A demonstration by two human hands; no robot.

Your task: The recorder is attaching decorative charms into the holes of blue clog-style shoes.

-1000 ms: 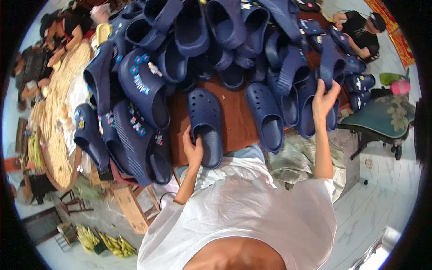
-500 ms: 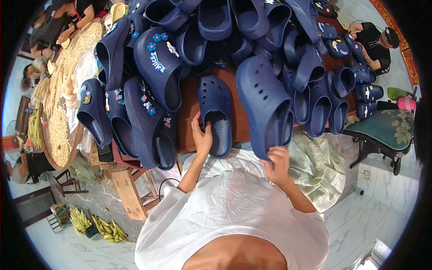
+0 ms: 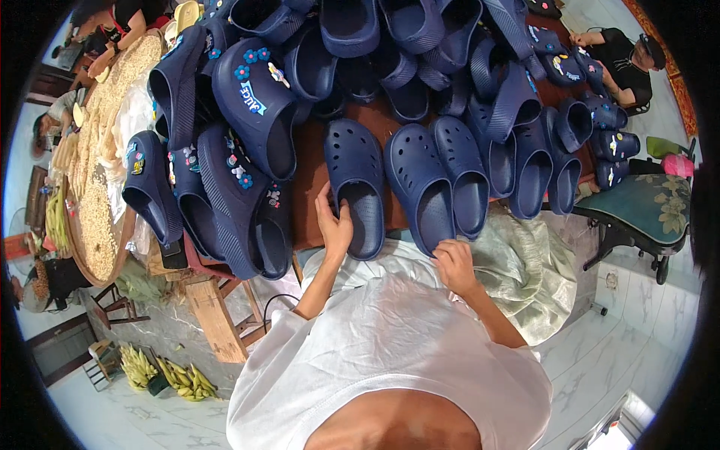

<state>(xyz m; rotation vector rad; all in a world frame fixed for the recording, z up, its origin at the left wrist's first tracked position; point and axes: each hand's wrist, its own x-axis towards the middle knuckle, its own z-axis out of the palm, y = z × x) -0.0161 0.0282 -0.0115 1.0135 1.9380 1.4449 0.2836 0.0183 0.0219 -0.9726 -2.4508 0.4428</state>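
Observation:
A plain navy clog (image 3: 356, 169) with round vent holes lies toe-away on the brown table (image 3: 311, 187). My left hand (image 3: 334, 225) is at its left side, thumb over the rim and fingers along the outside. Just right of it lies another plain navy clog (image 3: 420, 176), angled toe to the left. The curled fingers of my right hand (image 3: 454, 264) pinch its heel at the table's near edge. A further plain clog (image 3: 459, 169) sits close against its right side.
Navy clogs are heaped along the far side, some with charms, like a large clog (image 3: 259, 109) at left. A tray of pale kernels (image 3: 101, 217) stands left. A green chair (image 3: 637, 210) is at right. Other people sit at far left and far right.
My right hand has lowered its clog from above onto the table, beside the left one. The clog behind it has come into sight. My left hand has barely moved.

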